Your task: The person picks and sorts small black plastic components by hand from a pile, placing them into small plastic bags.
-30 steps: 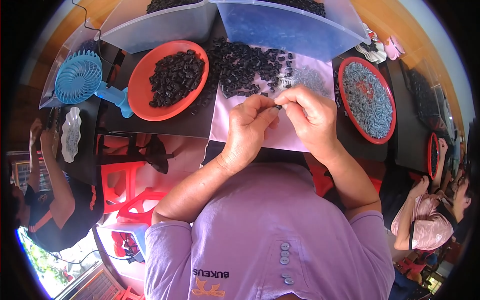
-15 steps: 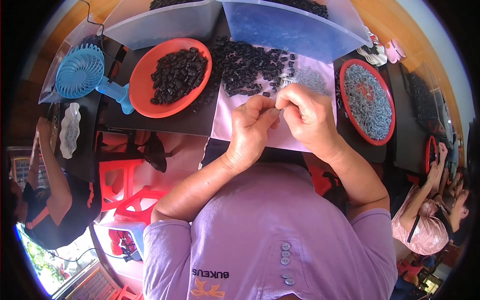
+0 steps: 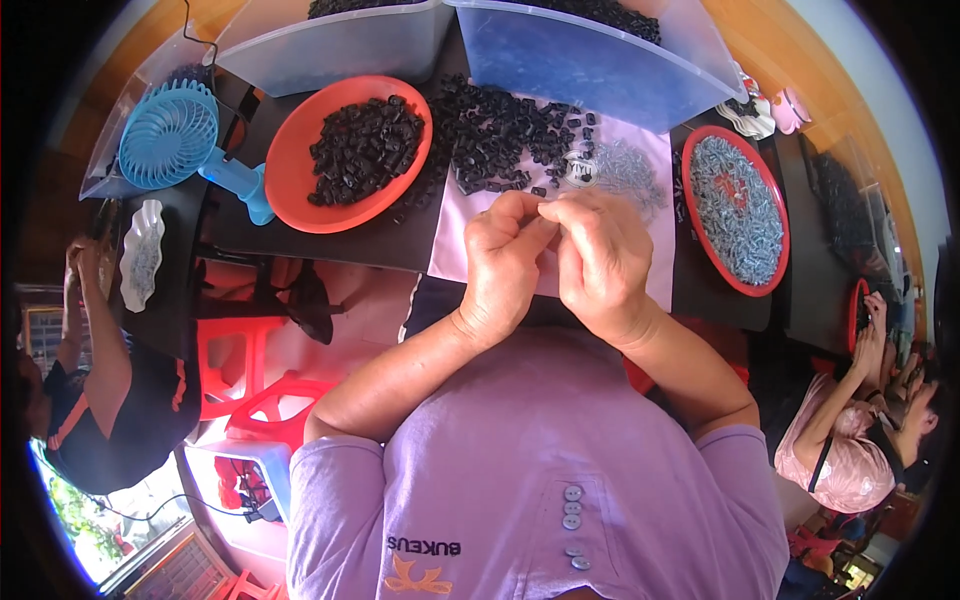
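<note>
Both hands meet over the near part of a pink cloth [image 3: 455, 240] on the dark table. The fingers of my left hand [image 3: 500, 262] are pinched, and whatever sits between them is too small to make out. My right hand [image 3: 605, 262] is also closed, its fingertips touching those of the left; what it grips is hidden. Just beyond the hands lies a spread of small black plastic pieces [image 3: 505, 135]. A loose pile of small silvery metal pins or screws [image 3: 628, 172] lies beside it on the right, partly behind my right hand.
An orange-red bowl of black pieces [image 3: 285, 185] stands left, a red tray of silvery pieces [image 3: 690, 215] right. Clear plastic bins [image 3: 600, 80] line the back. A blue fan [image 3: 168, 135] and a white scalloped dish [image 3: 130, 270] are far left. Other people work on both sides.
My right hand has turned and drawn in closer against the left, its forearm shifting left. The left hand stays nearly in place. The view has shifted slightly.
</note>
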Demonstrator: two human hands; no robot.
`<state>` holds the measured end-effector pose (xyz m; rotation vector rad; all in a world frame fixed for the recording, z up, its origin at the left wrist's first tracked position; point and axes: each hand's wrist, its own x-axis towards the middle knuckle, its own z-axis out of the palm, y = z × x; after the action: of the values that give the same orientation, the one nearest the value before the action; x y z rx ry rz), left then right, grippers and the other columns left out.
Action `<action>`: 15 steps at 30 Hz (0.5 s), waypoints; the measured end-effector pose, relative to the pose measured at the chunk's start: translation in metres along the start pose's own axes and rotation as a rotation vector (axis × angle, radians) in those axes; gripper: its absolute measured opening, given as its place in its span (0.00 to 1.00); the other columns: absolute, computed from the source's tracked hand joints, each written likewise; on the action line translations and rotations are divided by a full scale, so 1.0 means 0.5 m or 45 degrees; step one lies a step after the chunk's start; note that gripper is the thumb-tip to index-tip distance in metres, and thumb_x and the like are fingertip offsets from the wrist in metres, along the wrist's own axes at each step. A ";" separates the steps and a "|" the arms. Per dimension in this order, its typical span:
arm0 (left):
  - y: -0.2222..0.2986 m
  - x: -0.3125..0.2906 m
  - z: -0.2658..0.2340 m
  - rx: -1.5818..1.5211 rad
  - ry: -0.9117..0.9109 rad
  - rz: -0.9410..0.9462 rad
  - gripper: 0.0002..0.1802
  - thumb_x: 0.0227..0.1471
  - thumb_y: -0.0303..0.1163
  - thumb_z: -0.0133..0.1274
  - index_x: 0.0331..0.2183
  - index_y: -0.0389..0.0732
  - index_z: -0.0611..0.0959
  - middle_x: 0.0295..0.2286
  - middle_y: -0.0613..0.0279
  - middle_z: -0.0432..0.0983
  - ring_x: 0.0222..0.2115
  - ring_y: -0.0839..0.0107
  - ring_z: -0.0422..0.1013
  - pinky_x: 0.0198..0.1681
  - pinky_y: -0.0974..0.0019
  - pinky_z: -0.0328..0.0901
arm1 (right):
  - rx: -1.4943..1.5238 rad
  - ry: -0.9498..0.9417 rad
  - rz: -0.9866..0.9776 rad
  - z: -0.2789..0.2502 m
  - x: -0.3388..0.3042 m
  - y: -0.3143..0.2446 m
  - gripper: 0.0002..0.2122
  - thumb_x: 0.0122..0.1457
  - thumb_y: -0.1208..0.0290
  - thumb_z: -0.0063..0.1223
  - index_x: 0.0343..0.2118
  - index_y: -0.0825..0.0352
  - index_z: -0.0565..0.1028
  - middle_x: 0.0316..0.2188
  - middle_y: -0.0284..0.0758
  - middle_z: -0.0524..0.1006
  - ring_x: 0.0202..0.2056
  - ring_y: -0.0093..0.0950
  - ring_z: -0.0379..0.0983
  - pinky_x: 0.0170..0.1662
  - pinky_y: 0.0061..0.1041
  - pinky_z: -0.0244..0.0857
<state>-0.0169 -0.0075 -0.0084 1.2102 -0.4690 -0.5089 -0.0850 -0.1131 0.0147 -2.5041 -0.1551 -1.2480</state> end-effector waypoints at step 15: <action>0.053 -0.007 -0.026 -0.365 0.163 -0.239 0.11 0.51 0.19 0.43 0.32 0.31 0.80 0.29 0.61 0.76 0.30 0.74 0.71 0.35 0.74 0.65 | -0.014 0.318 -0.061 0.072 0.016 -0.034 0.11 0.45 0.73 0.55 0.34 0.66 0.74 0.28 0.34 0.73 0.30 0.34 0.72 0.32 0.32 0.64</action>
<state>-0.0089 0.0115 0.0128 1.0066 -0.1661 -0.6322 -0.0570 -0.0850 0.0050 -2.3401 -0.1479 -1.5711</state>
